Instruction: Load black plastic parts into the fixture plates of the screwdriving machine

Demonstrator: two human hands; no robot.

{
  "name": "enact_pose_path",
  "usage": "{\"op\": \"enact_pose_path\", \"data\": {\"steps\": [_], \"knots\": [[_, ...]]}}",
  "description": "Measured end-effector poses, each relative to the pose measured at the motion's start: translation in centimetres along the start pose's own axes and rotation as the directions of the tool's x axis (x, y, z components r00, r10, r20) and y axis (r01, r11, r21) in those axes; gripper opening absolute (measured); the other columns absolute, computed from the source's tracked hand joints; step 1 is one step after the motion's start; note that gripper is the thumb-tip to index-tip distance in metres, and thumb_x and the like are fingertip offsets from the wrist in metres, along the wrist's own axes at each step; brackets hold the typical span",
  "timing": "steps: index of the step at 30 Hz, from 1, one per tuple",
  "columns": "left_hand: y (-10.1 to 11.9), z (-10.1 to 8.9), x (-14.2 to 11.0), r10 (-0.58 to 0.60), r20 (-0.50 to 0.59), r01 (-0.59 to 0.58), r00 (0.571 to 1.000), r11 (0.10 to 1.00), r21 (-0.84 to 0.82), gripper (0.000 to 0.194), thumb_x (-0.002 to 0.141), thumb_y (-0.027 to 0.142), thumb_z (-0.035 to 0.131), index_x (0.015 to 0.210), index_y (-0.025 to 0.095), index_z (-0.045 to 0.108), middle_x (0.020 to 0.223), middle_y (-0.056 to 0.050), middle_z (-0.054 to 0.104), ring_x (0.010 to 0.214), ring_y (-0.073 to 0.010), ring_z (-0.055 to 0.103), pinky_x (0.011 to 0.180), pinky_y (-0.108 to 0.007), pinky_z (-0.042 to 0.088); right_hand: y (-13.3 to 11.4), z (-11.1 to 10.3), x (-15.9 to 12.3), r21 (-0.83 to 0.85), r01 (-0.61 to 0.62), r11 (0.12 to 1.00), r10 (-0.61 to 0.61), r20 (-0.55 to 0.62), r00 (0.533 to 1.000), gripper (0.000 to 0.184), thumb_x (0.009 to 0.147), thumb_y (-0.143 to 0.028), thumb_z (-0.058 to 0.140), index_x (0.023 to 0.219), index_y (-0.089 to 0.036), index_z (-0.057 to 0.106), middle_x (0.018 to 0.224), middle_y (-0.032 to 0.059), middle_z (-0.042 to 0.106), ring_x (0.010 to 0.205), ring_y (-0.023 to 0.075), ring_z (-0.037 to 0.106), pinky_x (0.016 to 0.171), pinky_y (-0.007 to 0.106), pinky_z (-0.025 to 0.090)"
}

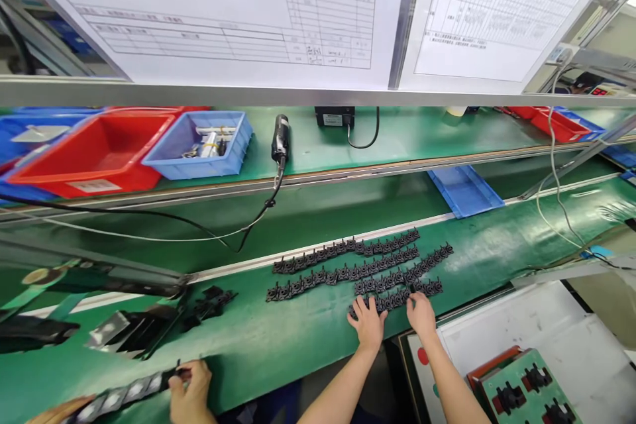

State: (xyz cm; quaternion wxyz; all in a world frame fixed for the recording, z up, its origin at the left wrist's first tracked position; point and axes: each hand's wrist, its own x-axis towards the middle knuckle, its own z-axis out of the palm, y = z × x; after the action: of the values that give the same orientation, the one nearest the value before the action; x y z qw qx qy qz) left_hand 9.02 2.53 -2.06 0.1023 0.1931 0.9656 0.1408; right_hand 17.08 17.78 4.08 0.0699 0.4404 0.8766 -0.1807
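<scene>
My left hand (368,326) rests on the near end of the front row of small black plastic parts (392,299), its fingers spread. My right hand (421,313) is at the same row farther right, fingers bent and closed around one of its parts; the fingertips partly hide it. Several more rows of the same black parts (342,273) lie on the green bench just beyond my hands, their pins pointing up.
At the lower left, a co-worker's hand (191,387) holds a strip of black and silvery parts (126,394). A loose black pile (211,305) lies nearby. A blue tray (466,191) leans behind the rows. At the lower right is a green fixture (529,387). Bins (99,152) line the shelf.
</scene>
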Motion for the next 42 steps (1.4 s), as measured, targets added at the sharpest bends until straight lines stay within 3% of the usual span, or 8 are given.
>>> {"op": "enact_pose_path", "data": {"steps": [3, 6, 18, 21, 24, 30, 36, 42], "knots": [[0.3, 0.5, 0.3, -0.016, 0.016, 0.016, 1.000, 1.000, -0.007, 0.056, 0.095, 0.049, 0.066, 0.145, 0.023, 0.062, 0.161, -0.025, 0.045, 0.149, -0.0454, 0.038, 0.115, -0.072, 0.029, 0.8, -0.7, 1.4, -0.092, -0.094, 0.991, 0.082, -0.128, 0.988, 0.057, 0.105, -0.034, 0.042, 0.160, -0.019, 0.046, 0.171, 0.0205, 0.026, 0.155, 0.0422, 0.026, 0.116, 0.058, 0.037], [0.2, 0.8, 0.2, -0.009, 0.024, 0.009, 1.000, 1.000, -0.005, 0.056, 0.094, 0.051, 0.067, 0.144, 0.025, 0.062, 0.161, -0.024, 0.044, 0.150, -0.0444, 0.037, 0.116, -0.073, 0.028, 1.5, -0.4, 2.0, -0.161, -0.125, 0.979, 0.100, -0.152, 0.983, 0.054, 0.105, -0.040, 0.047, 0.157, -0.029, 0.049, 0.174, 0.0177, 0.017, 0.157, 0.0470, 0.016, 0.113, 0.068, 0.034], [1.8, 0.7, -0.3, 0.040, 0.138, -0.031, 0.990, 0.997, -0.071, 0.069, 0.090, 0.050, 0.072, 0.152, 0.026, 0.053, 0.169, -0.024, 0.033, 0.156, -0.0459, 0.028, 0.118, -0.073, 0.024, 2.5, -0.1, 1.5, -0.156, -0.062, 0.986, 0.035, -0.166, 0.985, 0.065, 0.104, -0.040, 0.047, 0.164, -0.018, 0.035, 0.172, 0.0231, 0.021, 0.157, 0.0454, 0.022, 0.119, 0.061, 0.031], [1.0, 0.6, -0.5, 0.078, 0.151, -0.064, 0.985, 0.993, -0.098, 0.069, 0.088, 0.050, 0.073, 0.151, 0.029, 0.053, 0.170, -0.022, 0.031, 0.157, -0.0461, 0.024, 0.119, -0.070, 0.024, 1.5, 0.6, -0.7, -0.096, 0.031, 0.995, -0.043, -0.123, 0.991, 0.052, 0.105, -0.034, 0.044, 0.152, -0.014, 0.052, 0.160, 0.0238, 0.045, 0.149, 0.0387, 0.042, 0.119, 0.049, 0.036], [0.1, 0.7, -0.7, 0.111, 0.145, -0.098, 0.983, 0.991, -0.092, 0.069, 0.089, 0.052, 0.072, 0.151, 0.031, 0.053, 0.170, -0.021, 0.031, 0.157, -0.0461, 0.024, 0.119, -0.068, 0.026, 0.0, 2.8, -3.4, -0.023, 0.093, 0.995, -0.093, 0.007, 0.996, 0.033, 0.099, -0.027, 0.052, 0.121, -0.016, 0.073, 0.121, 0.0179, 0.075, 0.116, 0.0317, 0.071, 0.101, 0.037, 0.052], [0.1, 1.3, -0.4, 0.111, 0.067, -0.107, 0.992, 0.993, -0.052, 0.060, 0.092, 0.051, 0.068, 0.147, 0.028, 0.059, 0.165, -0.022, 0.040, 0.153, -0.0454, 0.033, 0.115, -0.068, 0.032, -2.4, 5.7, -4.6, 0.057, 0.106, 0.993, -0.108, 0.033, 0.994, 0.040, 0.091, -0.018, 0.056, 0.128, -0.013, 0.069, 0.134, 0.0176, 0.070, 0.125, 0.0307, 0.067, 0.108, 0.035, 0.049], [-0.3, 1.1, -0.3, 0.107, -0.006, -0.107, 0.994, 0.994, -0.034, 0.058, 0.094, 0.050, 0.067, 0.147, 0.028, 0.060, 0.165, -0.022, 0.039, 0.151, -0.0450, 0.034, 0.115, -0.067, 0.033, -0.9, 3.3, -2.8, 0.095, 0.105, 0.990, -0.109, 0.036, 0.993, 0.026, 0.095, -0.023, 0.057, 0.112, -0.023, 0.076, 0.118, 0.0086, 0.077, 0.115, 0.0259, 0.071, 0.101, 0.030, 0.051], [-0.8, 1.5, -0.7, 0.144, -0.004, -0.144, 0.990, 0.988, -0.063, 0.061, 0.094, 0.052, 0.066, 0.150, 0.029, 0.056, 0.166, -0.023, 0.036, 0.154, -0.0453, 0.030, 0.118, -0.069, 0.028, 1.7, 0.5, 1.8, 0.023, -0.058, 0.998, 0.058, -0.012, 0.998, 0.049, 0.104, -0.019, 0.051, 0.153, -0.016, 0.048, 0.127, 0.0155, 0.071, 0.115, 0.0270, 0.071, 0.099, 0.040, 0.053]]}}
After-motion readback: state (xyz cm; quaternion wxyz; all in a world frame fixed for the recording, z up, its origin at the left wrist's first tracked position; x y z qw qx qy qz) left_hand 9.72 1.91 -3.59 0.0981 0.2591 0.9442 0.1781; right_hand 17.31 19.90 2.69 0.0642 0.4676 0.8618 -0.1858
